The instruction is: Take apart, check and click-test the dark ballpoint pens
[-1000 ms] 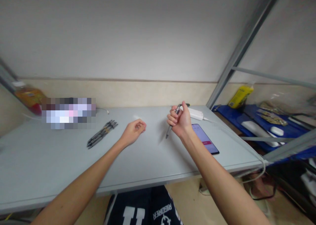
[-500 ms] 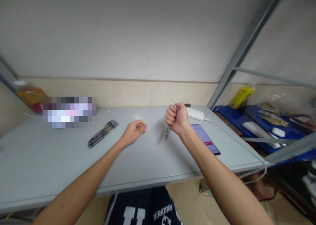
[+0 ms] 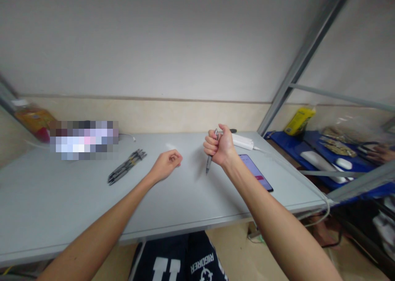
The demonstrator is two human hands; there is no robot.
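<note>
My right hand (image 3: pixel 218 146) is wrapped round a grey pen (image 3: pixel 209 164), holding it above the desk with its tip down. The thumb sticks up beside the pen's top end. To the left, my left hand (image 3: pixel 168 164) rests on the desk with its fingers curled in a loose fist, and nothing shows in it. A bundle of similar pens (image 3: pixel 127 167), with a yellowish band around its middle, lies left of that hand. Partly behind my right forearm is a phone (image 3: pixel 257 176) with a lit screen.
A white power strip (image 3: pixel 243 142) with a cable and a dark-handled tool (image 3: pixel 230 131) lie behind my right hand. A blurred-out object (image 3: pixel 84 141) and an orange bottle (image 3: pixel 35 118) stand at the back left. Metal bars (image 3: pixel 285 75) separate the grey desk (image 3: pixel 182 203) from a blue surface (image 3: pixel 296 151).
My right thumb has lifted and straightened from the top of the pen. The view has shifted slightly; my left hand and the pen bundle stay in place.
</note>
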